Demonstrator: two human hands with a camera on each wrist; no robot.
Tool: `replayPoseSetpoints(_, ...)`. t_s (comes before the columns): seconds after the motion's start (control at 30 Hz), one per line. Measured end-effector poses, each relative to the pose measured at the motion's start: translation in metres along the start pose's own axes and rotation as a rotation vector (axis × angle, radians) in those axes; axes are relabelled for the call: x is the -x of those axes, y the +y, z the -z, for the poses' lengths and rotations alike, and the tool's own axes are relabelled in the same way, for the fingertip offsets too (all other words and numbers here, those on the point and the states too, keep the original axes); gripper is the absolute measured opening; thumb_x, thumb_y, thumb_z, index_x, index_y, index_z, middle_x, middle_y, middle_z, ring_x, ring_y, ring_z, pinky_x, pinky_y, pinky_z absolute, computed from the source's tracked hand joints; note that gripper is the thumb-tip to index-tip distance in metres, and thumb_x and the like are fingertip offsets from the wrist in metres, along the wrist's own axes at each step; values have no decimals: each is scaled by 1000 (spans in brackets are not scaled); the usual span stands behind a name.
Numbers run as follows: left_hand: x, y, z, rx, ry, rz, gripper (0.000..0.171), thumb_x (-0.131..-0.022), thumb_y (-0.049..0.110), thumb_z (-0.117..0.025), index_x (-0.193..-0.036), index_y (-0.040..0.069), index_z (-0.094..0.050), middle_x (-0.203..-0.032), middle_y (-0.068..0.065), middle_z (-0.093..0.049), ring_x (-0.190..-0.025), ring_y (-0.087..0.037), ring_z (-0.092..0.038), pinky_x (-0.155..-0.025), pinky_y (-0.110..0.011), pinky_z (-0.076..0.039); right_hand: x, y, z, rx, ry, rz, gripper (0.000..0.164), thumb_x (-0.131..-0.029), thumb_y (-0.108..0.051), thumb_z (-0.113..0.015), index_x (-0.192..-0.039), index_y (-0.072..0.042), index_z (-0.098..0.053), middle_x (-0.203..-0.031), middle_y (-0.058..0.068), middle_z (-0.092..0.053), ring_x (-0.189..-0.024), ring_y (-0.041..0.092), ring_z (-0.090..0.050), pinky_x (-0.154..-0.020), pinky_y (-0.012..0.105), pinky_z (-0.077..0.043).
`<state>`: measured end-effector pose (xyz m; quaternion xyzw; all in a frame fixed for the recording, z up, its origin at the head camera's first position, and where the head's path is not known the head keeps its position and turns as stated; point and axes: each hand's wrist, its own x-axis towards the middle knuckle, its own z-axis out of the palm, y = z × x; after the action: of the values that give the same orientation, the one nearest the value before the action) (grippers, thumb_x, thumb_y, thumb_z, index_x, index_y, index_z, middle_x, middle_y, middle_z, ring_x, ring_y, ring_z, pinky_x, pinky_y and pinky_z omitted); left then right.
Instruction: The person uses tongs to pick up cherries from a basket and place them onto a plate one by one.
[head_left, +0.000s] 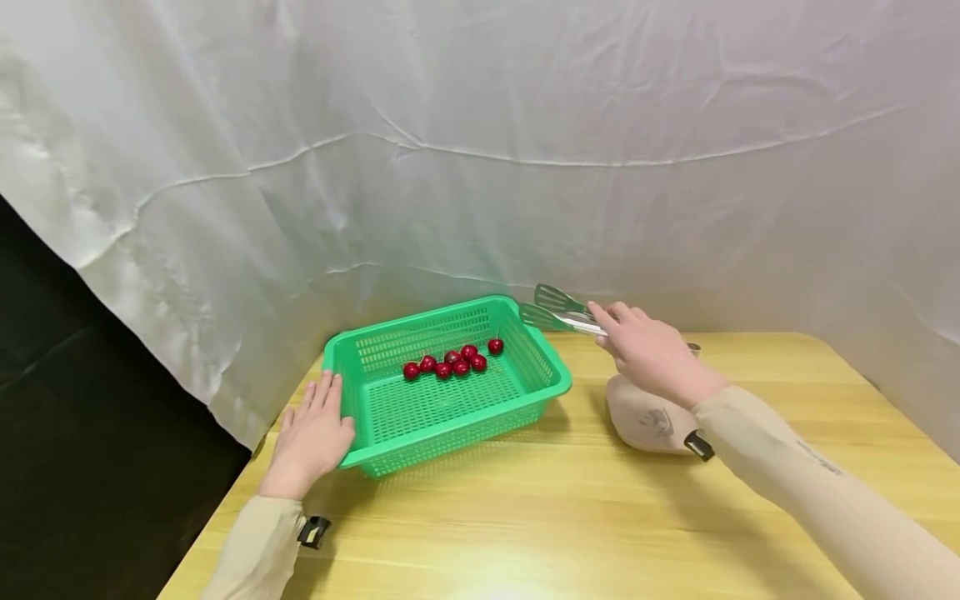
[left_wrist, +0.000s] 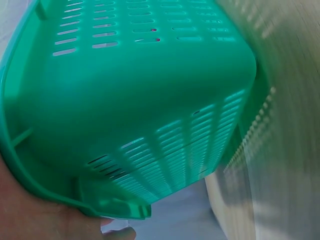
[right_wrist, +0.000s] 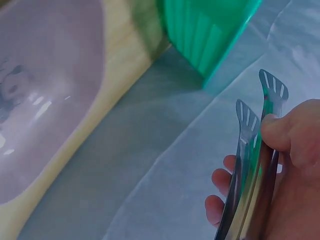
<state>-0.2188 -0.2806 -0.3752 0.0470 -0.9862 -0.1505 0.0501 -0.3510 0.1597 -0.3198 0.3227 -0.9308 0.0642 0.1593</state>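
Observation:
A green plastic basket (head_left: 457,417) with slotted walls stands on the wooden table. Several glossy dark-red cherries (head_left: 443,371) lie on its perforated floor, mostly in a row toward the back. My left hand (head_left: 311,433) rests on the basket's left rim with fingers extended; the left wrist view shows the outer wall (left_wrist: 125,90) close up, with that hand at the rim. In my right hand (head_left: 645,350) I grip metal tongs (right_wrist: 250,165), their slotted tips spread apart over the basket's right back corner. Nothing shows between the tips.
Beneath my right wrist, a pale pink bowl (head_left: 637,417) with a dark printed figure stands right of the basket. A light grey cloth (head_left: 480,208) hangs behind the table (head_left: 525,517), and a dark area (head_left: 90,417) lies beyond its left edge.

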Motion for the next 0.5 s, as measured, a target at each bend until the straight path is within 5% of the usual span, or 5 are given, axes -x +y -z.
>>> replayPoseSetpoints(0.5,-1,1,0,-3,2,9,66,-100,22,-36,-156,-3,-11,-162,-22,-3,-146,-45,-3,-109,-70,-8,-54,-36,-1,47,-23,118,57,-100,-20,-58,-151,-4,-38,-130,18,-53,-107,34,-57,-65,45,-54)
